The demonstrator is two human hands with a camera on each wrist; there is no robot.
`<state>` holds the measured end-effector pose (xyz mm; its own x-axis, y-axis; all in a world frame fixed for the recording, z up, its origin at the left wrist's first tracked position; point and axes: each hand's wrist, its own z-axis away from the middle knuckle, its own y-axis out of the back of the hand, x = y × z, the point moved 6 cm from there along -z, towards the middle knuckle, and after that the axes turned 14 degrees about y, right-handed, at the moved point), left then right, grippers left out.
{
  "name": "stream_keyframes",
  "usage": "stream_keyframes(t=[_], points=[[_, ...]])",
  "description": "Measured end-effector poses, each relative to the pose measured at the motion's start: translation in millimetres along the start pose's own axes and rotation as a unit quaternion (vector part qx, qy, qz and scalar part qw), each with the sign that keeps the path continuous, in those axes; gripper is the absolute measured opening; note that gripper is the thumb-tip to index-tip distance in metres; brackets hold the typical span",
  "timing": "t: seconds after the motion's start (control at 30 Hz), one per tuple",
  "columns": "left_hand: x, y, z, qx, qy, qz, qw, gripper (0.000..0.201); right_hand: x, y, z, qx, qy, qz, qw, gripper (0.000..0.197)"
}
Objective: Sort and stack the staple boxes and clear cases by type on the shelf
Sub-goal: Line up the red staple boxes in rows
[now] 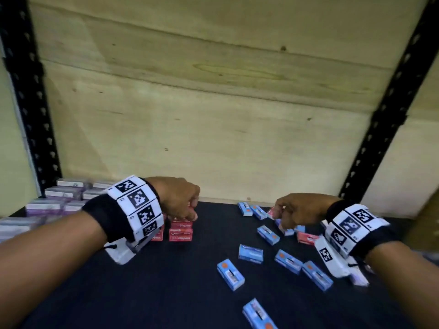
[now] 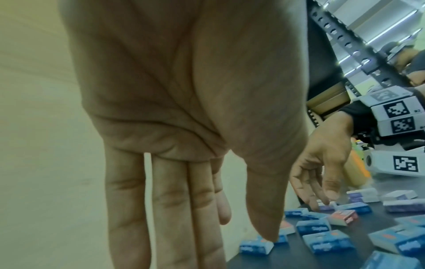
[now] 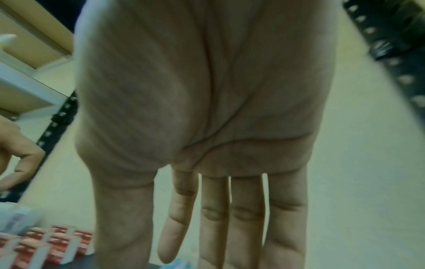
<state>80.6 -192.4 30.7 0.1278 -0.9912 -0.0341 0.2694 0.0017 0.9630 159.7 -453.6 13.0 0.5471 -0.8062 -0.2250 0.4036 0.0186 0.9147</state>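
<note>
Red staple boxes (image 1: 181,232) stand stacked at the shelf's centre-left, seen also in the right wrist view (image 3: 57,243). My left hand (image 1: 187,210) rests on top of that stack; the left wrist view shows its fingers (image 2: 170,209) straight and nothing in the palm. My right hand (image 1: 285,217) reaches down among the loose boxes at the right, beside a red box (image 1: 272,213). Its fingers (image 3: 230,218) are straight and hold nothing. Several blue staple boxes (image 1: 250,254) lie scattered. Another red box (image 1: 306,237) lies near my right wrist.
Clear cases with purple inserts (image 1: 47,206) are stacked in rows at the far left. The dark shelf surface (image 1: 166,281) is bare in front of the red stack. A plywood back panel (image 1: 190,115) and black perforated uprights (image 1: 31,103) (image 1: 389,115) bound the shelf.
</note>
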Motion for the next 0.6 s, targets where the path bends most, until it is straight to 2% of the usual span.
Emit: stream_keyframes(t=[0.2, 0.33, 0.47, 0.6], points=[[91, 2, -33, 0.004, -0.081, -0.013, 0.997, 0.033, 62, 0, 39, 0.008, -0.076, 0.044, 0.996, 0.027], [145, 1, -59, 0.025, -0.11, -0.027, 0.993, 0.032, 84, -8, 46, -0.012, -0.087, 0.052, 0.995, 0.045], [187, 0, -86, 0.045, -0.125, -0.047, 0.99, 0.035, 101, -17, 38, -0.023, -0.091, 0.023, 0.995, 0.051], [212, -3, -116, 0.056, -0.124, -0.058, 0.989, 0.038, 106, -16, 25, -0.031, -0.083, 0.044, 0.995, 0.051]])
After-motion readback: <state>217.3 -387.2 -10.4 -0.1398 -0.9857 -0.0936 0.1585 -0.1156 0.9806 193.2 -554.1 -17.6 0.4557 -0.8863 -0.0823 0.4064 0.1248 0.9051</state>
